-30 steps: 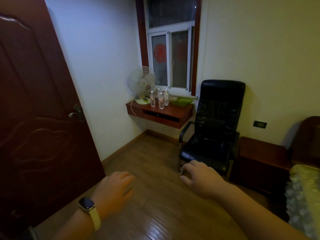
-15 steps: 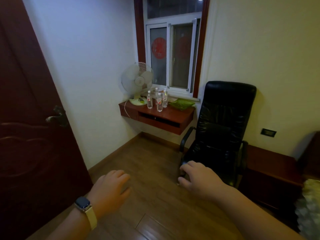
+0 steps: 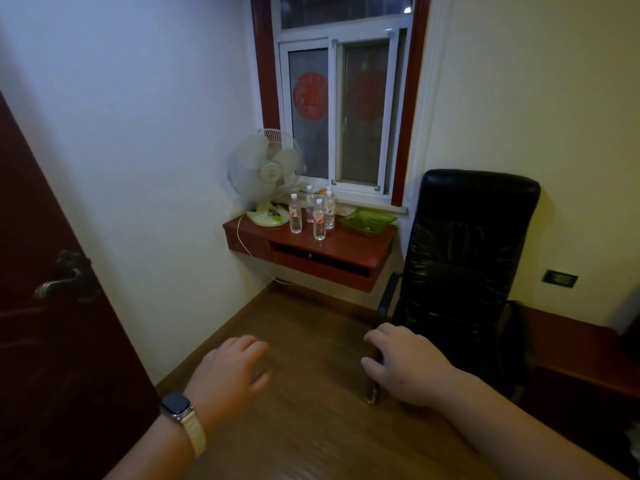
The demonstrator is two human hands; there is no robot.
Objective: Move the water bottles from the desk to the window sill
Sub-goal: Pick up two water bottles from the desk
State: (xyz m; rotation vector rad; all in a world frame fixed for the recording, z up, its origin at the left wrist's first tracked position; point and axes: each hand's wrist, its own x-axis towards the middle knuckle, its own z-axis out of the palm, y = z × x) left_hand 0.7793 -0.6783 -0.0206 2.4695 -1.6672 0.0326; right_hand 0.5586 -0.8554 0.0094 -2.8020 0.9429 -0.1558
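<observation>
Two empty hands held out palm-down, left hand [image 3: 228, 370] and right hand [image 3: 407, 363] loosely spread, four water bottles [image 3: 319, 220] stood on table [image 3: 349, 245] at twelve o'clock.

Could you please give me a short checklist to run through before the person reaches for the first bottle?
1. Both hands free: ok. The left hand and right hand hold nothing.
2. Bottles within reach: not ok. The bottles stand on the desk, far ahead of both hands.
3. Bottles upright: ok. All four visible ones stand on their bases.
4. Path to the desk: ok. Bare floor lies ahead; the chair stands right of it.
5. Room on the sill: cannot tell. Its right part looks bare, but the fan and bottles hide the left.
6. Caps closed: cannot tell; too small.
</observation>
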